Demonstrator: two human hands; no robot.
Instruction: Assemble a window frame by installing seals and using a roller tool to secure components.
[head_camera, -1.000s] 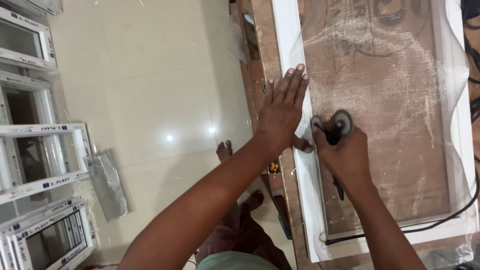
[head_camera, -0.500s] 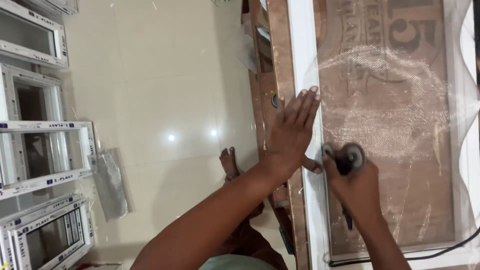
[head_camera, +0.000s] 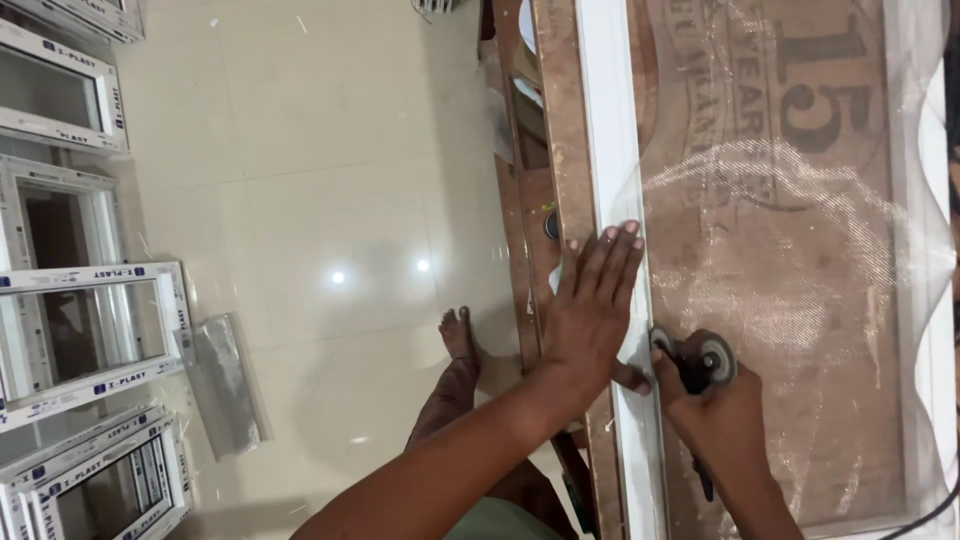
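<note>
Counting two hands, one white frame (head_camera: 610, 150), one sheet of mesh (head_camera: 790, 200), one double-wheeled roller tool (head_camera: 692, 362); pressing left hand (head_camera: 588, 310) flat, fingers spread, on the frame's near rail; gripping the roller in closed right hand (head_camera: 722, 420) just inside that rail on the counter (head_camera: 560, 120); leaving bare floor (head_camera: 320, 180) and several stacked window frames (head_camera: 85, 330) well apart leftward

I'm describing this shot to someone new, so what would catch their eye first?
First, the two hands at lower centre: the left hand lies flat on a white frame, while the right hand grips a small roller tool over sheer mesh. Farther left, white window frames stand along the glossy tiled floor.
</note>
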